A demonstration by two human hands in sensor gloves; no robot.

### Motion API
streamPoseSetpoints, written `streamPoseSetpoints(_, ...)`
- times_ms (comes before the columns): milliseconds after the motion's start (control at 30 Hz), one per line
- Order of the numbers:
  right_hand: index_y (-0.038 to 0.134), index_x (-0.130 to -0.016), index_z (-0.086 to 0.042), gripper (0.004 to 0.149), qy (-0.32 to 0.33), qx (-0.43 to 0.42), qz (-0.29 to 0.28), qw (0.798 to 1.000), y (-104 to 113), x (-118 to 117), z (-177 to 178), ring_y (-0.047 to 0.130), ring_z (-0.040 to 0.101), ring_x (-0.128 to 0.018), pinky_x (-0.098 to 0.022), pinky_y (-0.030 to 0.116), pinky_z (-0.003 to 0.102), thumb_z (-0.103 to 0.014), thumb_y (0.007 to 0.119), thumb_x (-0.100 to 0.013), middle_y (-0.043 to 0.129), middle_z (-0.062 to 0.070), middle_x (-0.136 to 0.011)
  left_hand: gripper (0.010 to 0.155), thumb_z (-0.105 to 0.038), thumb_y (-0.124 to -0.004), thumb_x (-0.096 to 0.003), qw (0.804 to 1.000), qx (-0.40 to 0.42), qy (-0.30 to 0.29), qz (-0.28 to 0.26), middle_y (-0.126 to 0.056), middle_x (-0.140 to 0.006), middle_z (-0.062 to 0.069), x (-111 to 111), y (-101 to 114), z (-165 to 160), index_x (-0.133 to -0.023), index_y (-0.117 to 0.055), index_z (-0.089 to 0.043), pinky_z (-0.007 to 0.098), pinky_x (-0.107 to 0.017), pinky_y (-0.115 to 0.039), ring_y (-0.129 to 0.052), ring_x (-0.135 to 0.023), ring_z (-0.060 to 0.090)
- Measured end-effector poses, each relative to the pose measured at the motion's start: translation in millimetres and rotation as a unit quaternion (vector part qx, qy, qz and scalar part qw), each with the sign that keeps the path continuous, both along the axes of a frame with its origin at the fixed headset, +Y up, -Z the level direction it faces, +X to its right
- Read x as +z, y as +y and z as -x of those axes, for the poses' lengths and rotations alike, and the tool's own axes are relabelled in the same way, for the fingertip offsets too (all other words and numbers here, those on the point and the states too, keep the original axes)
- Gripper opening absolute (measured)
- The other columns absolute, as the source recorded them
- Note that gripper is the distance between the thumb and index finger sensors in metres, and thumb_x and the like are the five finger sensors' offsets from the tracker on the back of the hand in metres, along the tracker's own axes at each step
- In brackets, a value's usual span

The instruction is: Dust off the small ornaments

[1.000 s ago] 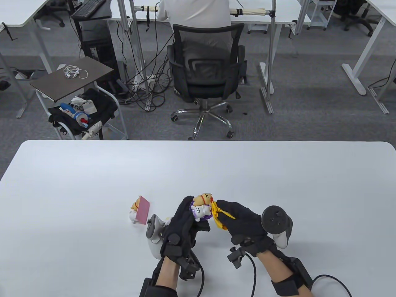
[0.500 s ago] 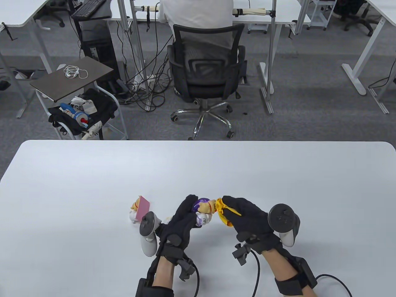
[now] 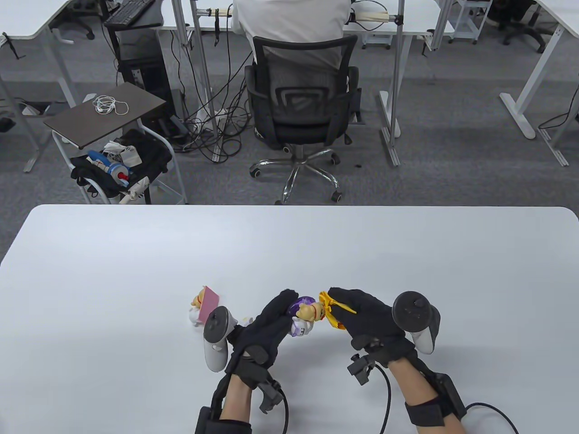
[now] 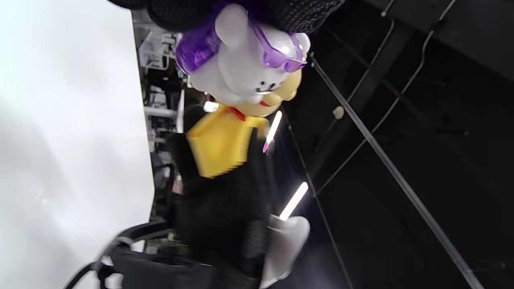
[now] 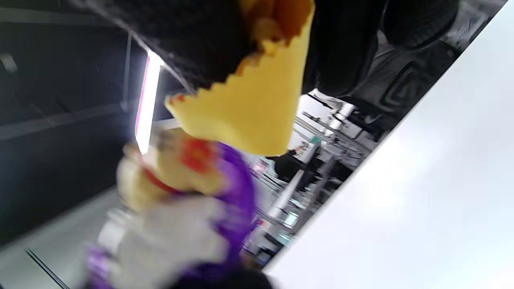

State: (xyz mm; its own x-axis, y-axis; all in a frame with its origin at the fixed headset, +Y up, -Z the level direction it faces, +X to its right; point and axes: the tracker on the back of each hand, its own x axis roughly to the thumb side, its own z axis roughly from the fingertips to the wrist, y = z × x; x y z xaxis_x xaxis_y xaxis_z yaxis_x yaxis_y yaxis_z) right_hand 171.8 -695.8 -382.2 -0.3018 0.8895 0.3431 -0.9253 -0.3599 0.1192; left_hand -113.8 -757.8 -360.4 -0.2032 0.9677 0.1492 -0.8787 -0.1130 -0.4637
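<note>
My left hand (image 3: pixel 271 323) grips a small purple, white and yellow figurine (image 3: pixel 304 315) above the white table (image 3: pixel 135 253). The left wrist view shows the figurine (image 4: pixel 241 68) under my fingertips. My right hand (image 3: pixel 362 316) pinches a yellow cloth (image 3: pixel 332 312) and holds it against the figurine's yellow head. The right wrist view shows the cloth (image 5: pixel 249 108) just above the blurred figurine (image 5: pixel 180 208). A second ornament (image 3: pixel 203 307), a small figure with a pink panel, stands on the table to the left of my left hand.
Beyond the table's far edge a person sits in a black office chair (image 3: pixel 301 104). A small cart with bags (image 3: pixel 117 149) stands at the far left.
My left hand has turned the figurine and lowered it slightly, so its purple back now faces up. My right hand with the cloth has shifted a little to the right and stays against it.
</note>
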Motion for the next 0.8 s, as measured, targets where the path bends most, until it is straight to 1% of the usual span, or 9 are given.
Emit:
streamPoseSetpoints(100,0.083,-0.093,-0.016,0.047,0.030,-0.071,0.028,0.997,-5,1,4,0.086,0.039,-0.079,-0.060,0.069,0.060,-0.033,0.086,-0.049,0.088,0.012,-0.075,0.058,-0.034,-0.062,-0.0608,0.998,0.065,-0.026,0.001,-0.066,-0.110,0.004,-2,-1,-3,-0.113,-0.035,-0.036,0.053,-0.075,-0.062,-0.077,-0.082,0.024)
streamPoseSetpoints(167,0.080,-0.095,-0.015,0.048,0.061,-0.053,0.048,0.996,-13,4,15,0.086,0.040,-0.080,-0.061,0.069,0.060,-0.032,0.085,-0.050,0.087,0.012,-0.076,0.060,-0.034,-0.059,-0.0621,0.991,0.127,-0.044,0.004,-0.062,-0.110,0.006,-2,-2,-8,-0.113,-0.027,-0.036,0.052,-0.076,-0.064,-0.079,-0.083,0.023)
streamPoseSetpoints(200,0.080,-0.095,-0.015,0.049,0.054,-0.049,0.044,0.996,-15,4,17,0.087,0.040,-0.079,-0.060,0.070,0.059,-0.033,0.084,-0.050,0.087,0.012,-0.076,0.060,-0.034,-0.058,-0.0623,0.990,0.136,-0.040,0.010,-0.060,-0.110,0.008,-1,-2,-7,-0.113,-0.026,-0.038,0.052,-0.076,-0.064,-0.079,-0.083,0.023)
streamPoseSetpoints(333,0.084,-0.093,-0.016,0.047,0.064,-0.028,0.041,0.997,-13,4,17,0.087,0.041,-0.080,-0.060,0.069,0.060,-0.032,0.088,-0.049,0.089,0.012,-0.075,0.059,-0.033,-0.056,-0.0630,0.991,0.133,-0.004,0.016,-0.058,-0.111,0.008,-1,-6,3,-0.113,-0.026,-0.044,0.052,-0.076,-0.065,-0.079,-0.086,0.023)
streamPoseSetpoints(467,0.083,-0.093,-0.015,0.048,0.005,-0.071,0.013,0.997,-7,12,17,0.088,0.041,-0.078,-0.059,0.071,0.059,-0.032,0.087,-0.048,0.089,0.013,-0.075,0.059,-0.033,-0.059,-0.0628,0.993,0.116,-0.006,0.021,-0.057,-0.111,0.009,-1,-5,-1,-0.112,-0.027,-0.040,0.052,-0.076,-0.066,-0.080,-0.087,0.025)
streamPoseSetpoints(567,0.080,-0.093,-0.013,0.048,0.029,-0.010,-0.008,0.999,-8,21,32,0.087,0.040,-0.078,-0.059,0.070,0.060,-0.031,0.086,-0.049,0.088,0.013,-0.075,0.061,-0.033,-0.059,-0.0630,0.993,0.116,-0.016,0.021,-0.052,-0.112,0.008,-1,-4,-8,-0.112,-0.023,-0.039,0.052,-0.077,-0.065,-0.078,-0.089,0.025)
streamPoseSetpoints(600,0.082,-0.093,-0.013,0.048,0.009,-0.012,-0.015,1.000,-7,23,33,0.088,0.040,-0.078,-0.060,0.070,0.060,-0.031,0.087,-0.048,0.089,0.013,-0.075,0.061,-0.033,-0.058,-0.0631,0.992,0.120,-0.007,0.022,-0.052,-0.112,0.008,-1,-5,-6,-0.112,-0.022,-0.038,0.052,-0.078,-0.064,-0.077,-0.089,0.025)
streamPoseSetpoints(700,0.085,-0.091,-0.016,0.046,0.035,0.030,-0.040,0.998,0,27,37,0.086,0.040,-0.081,-0.061,0.068,0.062,-0.032,0.090,-0.047,0.090,0.012,-0.074,0.061,-0.033,-0.059,-0.0634,0.993,0.109,0.031,0.037,-0.051,-0.112,0.008,0,-8,3,-0.111,-0.021,-0.037,0.051,-0.078,-0.063,-0.076,-0.090,0.024)
streamPoseSetpoints(800,0.084,-0.092,-0.015,0.047,0.009,0.033,-0.084,0.996,6,37,45,0.085,0.040,-0.081,-0.061,0.067,0.062,-0.031,0.089,-0.048,0.088,0.013,-0.075,0.062,-0.034,-0.059,-0.0635,0.995,0.086,0.030,0.032,-0.050,-0.112,0.008,0,-8,-1,-0.111,-0.020,-0.036,0.050,-0.079,-0.062,-0.076,-0.090,0.023)
